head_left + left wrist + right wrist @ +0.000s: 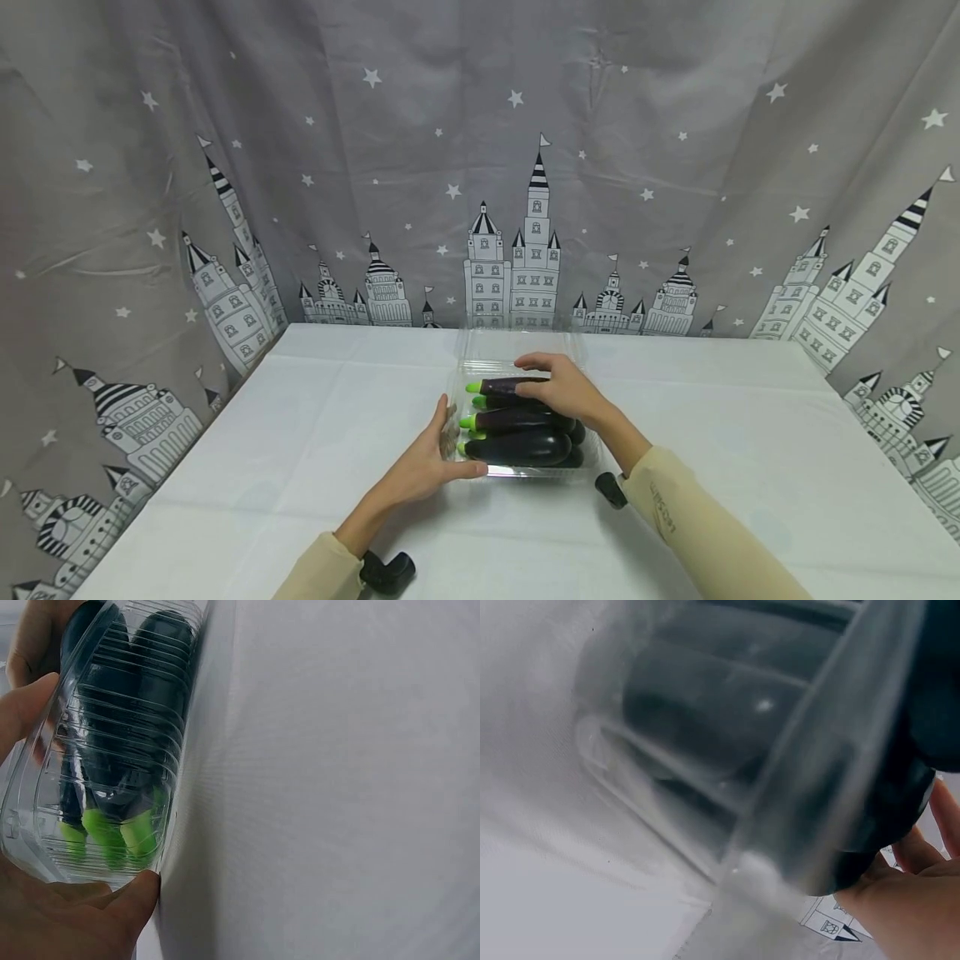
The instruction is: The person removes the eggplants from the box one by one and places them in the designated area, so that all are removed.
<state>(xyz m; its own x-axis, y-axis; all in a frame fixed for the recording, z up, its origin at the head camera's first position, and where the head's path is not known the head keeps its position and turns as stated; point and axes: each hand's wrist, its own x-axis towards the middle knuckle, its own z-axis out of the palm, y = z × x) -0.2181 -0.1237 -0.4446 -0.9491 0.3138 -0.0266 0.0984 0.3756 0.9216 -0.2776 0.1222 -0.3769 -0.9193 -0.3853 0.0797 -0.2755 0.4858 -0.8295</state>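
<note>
A clear plastic container (517, 472) sits on the white table, its lid (495, 343) folded open toward the back. Several dark eggplants (517, 448) with green stem ends pointing left are piled inside. My left hand (420, 468) holds the container's left end, thumb along the front rim and fingers up the side. In the left wrist view the green stem ends (105, 836) show through the ribbed wall. At the back of the pile, my right hand (566, 390) grips the top eggplant (495, 387), thumb in front and fingers behind. Its right end is hidden under the hand.
White cloth covers the table (300, 433). Behind it hangs a grey curtain (420, 167) printed with castles and stars. Black wrist-worn devices show below the left sleeve (387, 573) and beside the right sleeve (705, 517).
</note>
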